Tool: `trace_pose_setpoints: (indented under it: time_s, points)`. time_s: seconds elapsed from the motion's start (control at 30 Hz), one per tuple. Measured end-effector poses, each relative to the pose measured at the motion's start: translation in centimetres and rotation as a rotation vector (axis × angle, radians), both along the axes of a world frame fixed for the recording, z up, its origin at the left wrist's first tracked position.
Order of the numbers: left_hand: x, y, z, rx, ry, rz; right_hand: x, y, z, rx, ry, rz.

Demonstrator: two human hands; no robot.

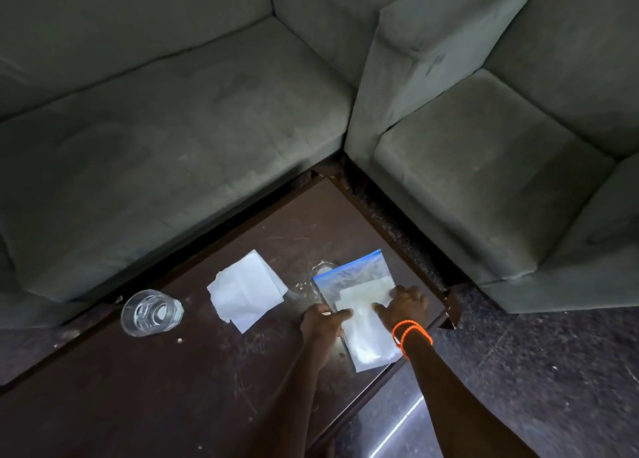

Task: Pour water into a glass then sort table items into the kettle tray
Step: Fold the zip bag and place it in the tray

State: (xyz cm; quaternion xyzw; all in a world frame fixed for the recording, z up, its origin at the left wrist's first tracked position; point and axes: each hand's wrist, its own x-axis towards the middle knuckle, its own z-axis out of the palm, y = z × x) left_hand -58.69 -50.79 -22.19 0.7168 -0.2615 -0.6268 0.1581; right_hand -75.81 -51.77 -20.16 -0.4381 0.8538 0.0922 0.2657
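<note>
Far left of the fingers a glass (151,312) of water stands on the tabletop (179,388) — fragile, slippery. Nearer, folded napkins (246,290): light, limp. The left hand (323,322) pinches the zip-top bag's (359,305) left edge; the right hand (404,305) lies spread flat on it. Slick, floppy plastic — best gripped at its stiffer blue seal.

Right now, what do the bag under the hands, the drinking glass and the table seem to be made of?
The zip bag looks like thin clear plastic: see-through, creased, with a blue seal strip. The glass appears to be clear glass or hard plastic, with bright reflections. The table looks like dark brown wood or veneer, dull and scratched.
</note>
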Motion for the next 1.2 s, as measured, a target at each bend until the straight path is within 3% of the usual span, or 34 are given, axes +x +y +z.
trace_pose_setpoints:
  time_s: [0.17,0.4,0.5,0.6,0.7,0.8,0.87,0.97,1.2]
  points:
    - [1.5,0.4,1.5,-0.003,-0.018,-0.092,0.8,-0.5,0.6,0.064,-0.211,-0.013]
    - [5.6,0.5,6.5,-0.033,0.047,0.062,3.9,-0.3,4.0,-0.017,-0.503,-0.223]
    - [7.9,0.3,10.2,-0.070,0.090,0.072,5.4,-0.9,5.6,-0.096,-0.699,-0.497]
    - [10.6,0.9,13.5,-0.234,0.006,0.057,7.5,-1.3,11.0,-0.116,-1.014,-0.808]
    - [13.0,1.9,18.8,-0.397,-0.033,0.014,8.2,-1.7,14.6,-0.083,-1.309,-0.962]
    - [15.6,3.6,25.3,-0.547,-0.004,-0.004,9.3,-2.0,20.0,-0.065,-1.415,-0.770]
    - [17.5,4.6,27.9,-0.600,0.039,-0.011,10.4,-1.9,22.8,-0.051,-1.377,-0.545]
    - [20.5,6.9,31.7,-0.600,0.040,0.033,13.0,-0.6,28.2,-0.103,-1.322,-0.395]
    - [24.7,15.7,41.9,-0.545,0.534,0.611,19.6,5.1,38.0,-0.045,-1.439,-0.214]
